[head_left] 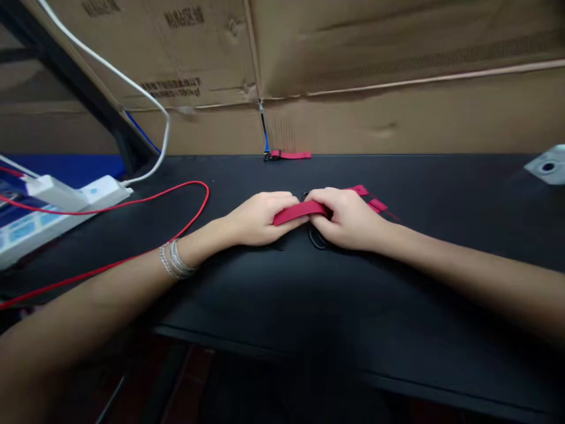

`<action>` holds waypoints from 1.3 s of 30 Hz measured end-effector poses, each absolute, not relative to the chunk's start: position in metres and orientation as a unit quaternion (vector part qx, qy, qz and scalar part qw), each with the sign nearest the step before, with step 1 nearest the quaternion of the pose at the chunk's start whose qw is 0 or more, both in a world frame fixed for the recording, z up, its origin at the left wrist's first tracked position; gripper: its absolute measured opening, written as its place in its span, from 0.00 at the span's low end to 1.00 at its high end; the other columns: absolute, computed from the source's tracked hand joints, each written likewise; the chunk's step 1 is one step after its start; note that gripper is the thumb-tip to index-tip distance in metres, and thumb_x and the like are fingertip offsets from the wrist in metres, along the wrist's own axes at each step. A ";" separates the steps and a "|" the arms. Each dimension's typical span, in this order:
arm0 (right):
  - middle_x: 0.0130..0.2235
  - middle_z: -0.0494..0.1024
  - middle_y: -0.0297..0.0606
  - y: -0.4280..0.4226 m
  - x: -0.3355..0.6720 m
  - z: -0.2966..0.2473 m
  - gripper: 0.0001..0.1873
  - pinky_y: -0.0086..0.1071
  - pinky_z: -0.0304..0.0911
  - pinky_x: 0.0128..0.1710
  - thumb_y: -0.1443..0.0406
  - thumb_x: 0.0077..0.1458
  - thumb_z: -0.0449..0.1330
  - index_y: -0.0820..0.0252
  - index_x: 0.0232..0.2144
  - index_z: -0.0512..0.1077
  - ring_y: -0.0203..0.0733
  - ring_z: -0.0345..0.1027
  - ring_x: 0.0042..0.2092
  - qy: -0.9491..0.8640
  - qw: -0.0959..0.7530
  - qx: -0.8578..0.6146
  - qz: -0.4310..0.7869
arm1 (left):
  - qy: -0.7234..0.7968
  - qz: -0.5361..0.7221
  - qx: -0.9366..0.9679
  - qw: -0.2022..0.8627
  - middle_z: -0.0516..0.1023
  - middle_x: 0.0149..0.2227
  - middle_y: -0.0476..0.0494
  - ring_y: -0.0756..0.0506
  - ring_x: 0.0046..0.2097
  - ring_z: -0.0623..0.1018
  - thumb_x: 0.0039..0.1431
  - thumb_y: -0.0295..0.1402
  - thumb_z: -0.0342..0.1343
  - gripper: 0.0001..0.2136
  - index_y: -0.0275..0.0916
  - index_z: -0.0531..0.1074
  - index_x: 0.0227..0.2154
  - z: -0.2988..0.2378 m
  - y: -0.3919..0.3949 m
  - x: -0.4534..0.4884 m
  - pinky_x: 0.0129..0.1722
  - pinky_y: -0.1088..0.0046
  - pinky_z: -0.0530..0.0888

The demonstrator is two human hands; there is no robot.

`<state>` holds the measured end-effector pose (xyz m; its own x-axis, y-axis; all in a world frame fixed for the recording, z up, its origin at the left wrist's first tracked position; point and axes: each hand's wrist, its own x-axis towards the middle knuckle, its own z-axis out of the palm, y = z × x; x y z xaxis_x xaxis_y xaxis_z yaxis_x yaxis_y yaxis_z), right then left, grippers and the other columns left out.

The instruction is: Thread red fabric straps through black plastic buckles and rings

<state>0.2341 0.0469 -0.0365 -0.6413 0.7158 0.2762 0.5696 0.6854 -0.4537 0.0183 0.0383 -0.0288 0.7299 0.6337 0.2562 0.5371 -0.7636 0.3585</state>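
A red strap (pixel 302 211) bends in a low arch between my two hands above the black table. My left hand (pixel 262 218) is closed on its left end, and a silver chain bracelet circles that wrist. The fingers of my right hand (pixel 346 219) are wrapped round the strap's right part. Just below my right hand, a black cord loop (pixel 316 239) shows on the table. Behind that hand lie red strap ends (pixel 377 205), partly hidden, so I cannot tell whether they belong to the held strap.
Another red strap (pixel 295 155) with a black buckle lies at the table's back edge, against the cardboard wall (pixel 397 118). A red cable (pixel 194 182) curves on the left, near a white power strip (pixel 57 215). A grey metal piece (pixel 547 165) stands far right.
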 end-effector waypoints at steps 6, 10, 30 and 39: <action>0.32 0.75 0.40 0.047 0.234 -0.036 0.08 0.29 0.52 0.37 0.66 0.53 0.52 0.63 0.31 0.71 0.37 0.64 0.33 -0.890 0.221 -0.365 0.163 | 0.319 0.186 0.922 0.118 0.73 0.32 0.47 0.49 0.33 0.72 0.69 0.39 0.52 0.12 0.34 0.75 0.39 -0.030 0.038 0.019 0.36 0.76 0.66; 0.32 0.75 0.40 0.047 0.234 -0.037 0.09 0.29 0.52 0.36 0.66 0.53 0.52 0.63 0.32 0.71 0.36 0.64 0.33 -0.890 0.227 -0.361 0.158 | 0.323 0.188 0.920 0.119 0.73 0.31 0.48 0.50 0.31 0.70 0.69 0.38 0.52 0.12 0.34 0.74 0.37 -0.029 0.037 0.019 0.34 0.76 0.65; 0.32 0.76 0.41 0.047 0.235 -0.037 0.10 0.29 0.53 0.37 0.65 0.54 0.52 0.64 0.32 0.72 0.37 0.64 0.34 -0.891 0.220 -0.364 0.156 | 0.328 0.185 0.917 0.131 0.73 0.31 0.47 0.50 0.31 0.69 0.69 0.38 0.52 0.12 0.35 0.74 0.37 -0.027 0.037 0.019 0.34 0.76 0.65; 0.32 0.75 0.40 0.047 0.235 -0.036 0.09 0.29 0.52 0.36 0.65 0.54 0.52 0.63 0.31 0.71 0.37 0.64 0.33 -0.891 0.221 -0.362 0.161 | 0.324 0.189 0.918 0.131 0.73 0.31 0.47 0.50 0.31 0.70 0.69 0.39 0.52 0.12 0.35 0.74 0.37 -0.028 0.037 0.019 0.34 0.75 0.65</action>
<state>0.2346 0.0473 -0.0364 -0.6397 0.7167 0.2776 0.5739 0.6857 -0.4477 0.0188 0.0374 -0.0280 0.7187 0.6444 0.2613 0.5453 -0.7555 0.3632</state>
